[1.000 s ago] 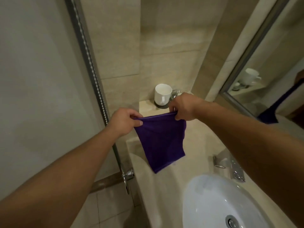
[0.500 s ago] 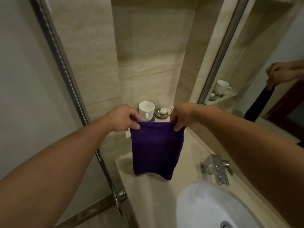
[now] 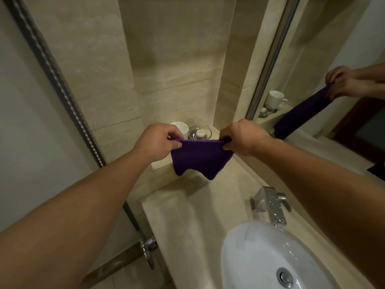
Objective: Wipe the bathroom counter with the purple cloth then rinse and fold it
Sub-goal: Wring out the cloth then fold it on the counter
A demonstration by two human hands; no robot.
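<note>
— Where was the purple cloth (image 3: 200, 157)?

— Up in the air beyond the basin (image 3: 250, 253), over the far end of the counter (image 3: 187, 215). Its top edge was pulled into a straight line between the two hands, and the rest hung down in two uneven points.

— Did those points touch the counter?

— I could not tell; they hung low over the stone on the far side of the basin.

— How did the hands have it?

— The left hand (image 3: 158, 142) pinched one top corner between thumb and curled fingers. The right hand (image 3: 242, 137) had the other corner bunched inside its curled fingers. Both arms reached out past the basin, one on either side of it.

— What else stood around the basin?

— A chrome faucet (image 3: 273, 207) sat just at its far rim, wet with drops. Farther beyond the basin, behind the cloth, a white mug (image 3: 180, 128) and a glass dish (image 3: 200, 132) stood side by side on a raised ledge, the mug partly hidden by the left hand. To the right of the basin ran the mirror (image 3: 333, 59), which showed the hands and the cloth from the side.
</note>
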